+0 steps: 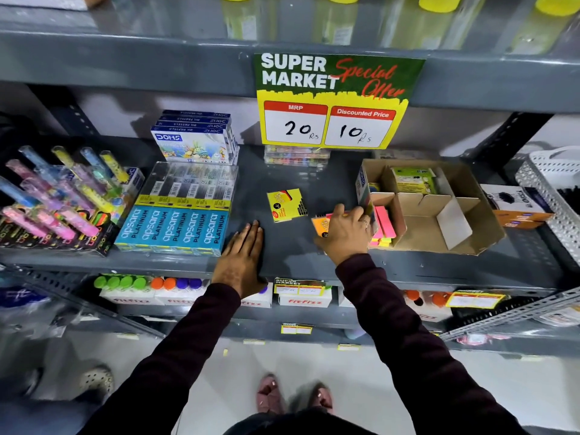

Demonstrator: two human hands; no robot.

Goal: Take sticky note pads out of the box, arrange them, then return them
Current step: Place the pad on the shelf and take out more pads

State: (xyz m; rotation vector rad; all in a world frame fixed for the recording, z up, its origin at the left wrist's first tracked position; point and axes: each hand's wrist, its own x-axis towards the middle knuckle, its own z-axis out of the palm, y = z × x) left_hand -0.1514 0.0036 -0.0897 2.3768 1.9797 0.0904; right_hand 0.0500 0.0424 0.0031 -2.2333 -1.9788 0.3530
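We see a grey metal shelf point(282, 171) across the middle of the frame, its surface smooth and slightly glossy. Our left hand point(241, 255) lies flat on it at lower centre, palm down, fingers point(251, 230) straight, together and released, holding nothing. Our right hand point(345, 230), just right of centre, is curled over an orange sticky note pad point(320, 224), a small flat square in shiny wrap that rests on the shelf; the fingers bend down around its far edge, gripping it, and the hand hides most of it. A second pad, the yellow sticky note pad point(286, 204), lies alone on the bare shelf at frame centre, apart from both hands, square and film-wrapped with a red printed label. Right of the right hand sits the cardboard box point(455, 221), plain brown corrugated board with open flaps and inner dividers; its near-left compartment holds upright pink sticky note pads point(384, 224), thin neon slabs packed side by side, and a green packet point(414, 182) stands at its back. At left of the frame lie blue pencil boxes point(175, 227) under clear plastic. A yellow and green paper price sign point(332, 102) hangs from the shelf above, at upper centre.
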